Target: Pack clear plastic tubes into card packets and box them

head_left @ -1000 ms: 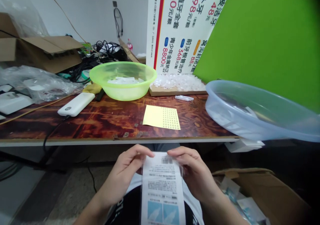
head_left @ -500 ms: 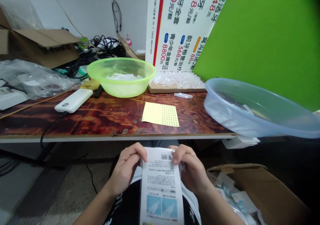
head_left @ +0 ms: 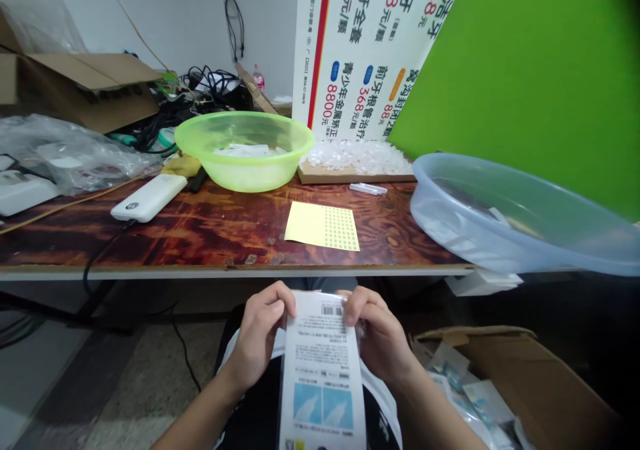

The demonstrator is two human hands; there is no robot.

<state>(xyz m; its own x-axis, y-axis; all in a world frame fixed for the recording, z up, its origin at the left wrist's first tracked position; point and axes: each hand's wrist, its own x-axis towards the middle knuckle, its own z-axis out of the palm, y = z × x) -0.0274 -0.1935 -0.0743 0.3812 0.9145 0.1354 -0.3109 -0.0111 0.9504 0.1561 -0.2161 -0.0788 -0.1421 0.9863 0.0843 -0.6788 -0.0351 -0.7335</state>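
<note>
A flat packet (head_left: 323,363) in clear plastic hangs upright over my lap, below the table edge. Its white face carries printed text, a barcode near the top and two blue pictures lower down. My left hand (head_left: 263,337) pinches its upper left corner, thumb on the printed face. My right hand (head_left: 377,333) pinches the upper right corner, where some loose clear film shows beside the fingers. Fingers behind the packet are hidden. Beyond my hands, a yellow sticker sheet (head_left: 305,223) with rows of small dots lies on the table.
On the wooden table (head_left: 165,243) stand a green basin (head_left: 240,177) with white pieces, a blue basin (head_left: 450,217) overhanging the front edge, and a cardboard tray (head_left: 340,177) heaped with clear pieces. A white power bank (head_left: 150,198) lies left. An open carton (head_left: 540,377) of packets sits lower right.
Both hands keep the same hold on the packet, which has risen very slightly, showing a bit more of its lower end. The view has shifted a little.
</note>
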